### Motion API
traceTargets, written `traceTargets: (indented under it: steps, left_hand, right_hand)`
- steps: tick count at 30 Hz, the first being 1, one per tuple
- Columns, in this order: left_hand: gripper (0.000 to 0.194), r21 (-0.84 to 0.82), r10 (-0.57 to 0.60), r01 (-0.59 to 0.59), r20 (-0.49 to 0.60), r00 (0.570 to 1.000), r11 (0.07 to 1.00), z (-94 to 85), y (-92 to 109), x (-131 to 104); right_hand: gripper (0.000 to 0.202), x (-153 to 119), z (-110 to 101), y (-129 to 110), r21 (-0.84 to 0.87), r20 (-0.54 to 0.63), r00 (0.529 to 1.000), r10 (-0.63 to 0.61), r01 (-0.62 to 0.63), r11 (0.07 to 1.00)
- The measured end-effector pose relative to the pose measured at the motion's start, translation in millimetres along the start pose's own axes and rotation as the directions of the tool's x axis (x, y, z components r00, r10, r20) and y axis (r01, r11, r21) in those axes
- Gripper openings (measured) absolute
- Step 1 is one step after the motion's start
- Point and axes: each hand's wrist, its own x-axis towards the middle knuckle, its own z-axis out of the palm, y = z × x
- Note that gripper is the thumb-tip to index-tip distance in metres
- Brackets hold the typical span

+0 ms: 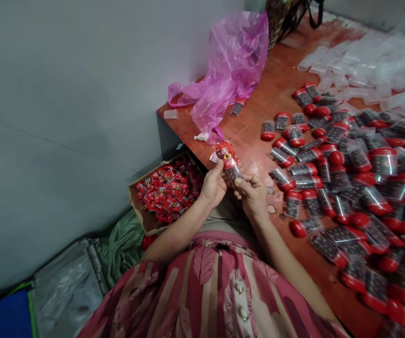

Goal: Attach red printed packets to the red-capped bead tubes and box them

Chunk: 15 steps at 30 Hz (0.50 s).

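Note:
Between my hands, just past the table's near-left edge, is a small packet (233, 170) with a red printed top and a clear part with dark contents. My left hand (215, 185) pinches its left side near the middle. My right hand (251, 191) grips its lower end between thumb and fingers. Below and to the left, an open cardboard box (149, 225) holds a heap of small red packets (170, 190). On the red-brown table (251, 145) at the right lies a large pile of clear containers with red caps and dark dotted contents (311, 202).
A pink plastic bag (235, 61) lies crumpled at the table's far-left corner, beside a small clear piece (170, 114). Empty clear containers (371, 63) are heaped at the back right. A wall (64, 103) rises on the left, above a green sack (123, 244).

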Motion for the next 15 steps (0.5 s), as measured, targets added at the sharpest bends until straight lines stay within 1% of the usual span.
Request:
traceTargets:
  steps: [2, 5, 7, 9, 12, 13, 15]
  left_hand:
    - [0.045, 0.002, 0.036, -0.036, -0.025, 0.999, 0.999, -0.1, -2.4, 1.6]
    - [0.041, 0.019, 0.062, -0.061, -0.079, 0.995, 0.998, 3.5, -9.5, 1.4]
    - [0.04, 0.025, 0.077, -0.074, -0.116, 0.99, 0.997, 6.9, -13.3, -1.2]
    - [0.039, 0.051, 0.086, -0.08, -0.124, 0.989, 0.995, 9.0, -14.0, -4.6]
    - [0.037, 0.07, 0.069, -0.064, -0.081, 0.994, 0.996, 7.3, -9.1, -7.1]
    - [0.037, 0.06, 0.056, -0.052, -0.063, 0.996, 0.997, 5.7, -6.7, -6.5]
    - [0.037, 0.022, 0.041, -0.04, -0.05, 0.998, 0.999, 2.2, -2.8, -3.6]
  right_hand:
    - [0.022, -2.5, 0.9, -1.1, -0.075, -0.02, 0.999, -0.034, 0.032, 0.997]
    - [0.021, -7.4, 3.6, -1.7, -0.196, -0.053, 0.99, -0.13, 0.117, 0.974]
    - [0.021, -8.4, 4.9, -1.1, -0.224, -0.063, 0.984, -0.168, 0.15, 0.963]
    - [0.022, -7.2, 4.8, -0.2, -0.191, -0.061, 0.988, -0.141, 0.127, 0.973]
    - [0.024, -4.3, 2.5, 0.9, -0.096, -0.026, 0.998, -0.049, 0.047, 0.994]
    - [0.024, -4.1, 1.5, 1.1, -0.094, -0.012, 0.999, -0.037, 0.036, 0.995]
    - [0.023, -5.1, -0.1, 1.1, -0.152, 0.008, 0.999, -0.054, 0.054, 0.987]
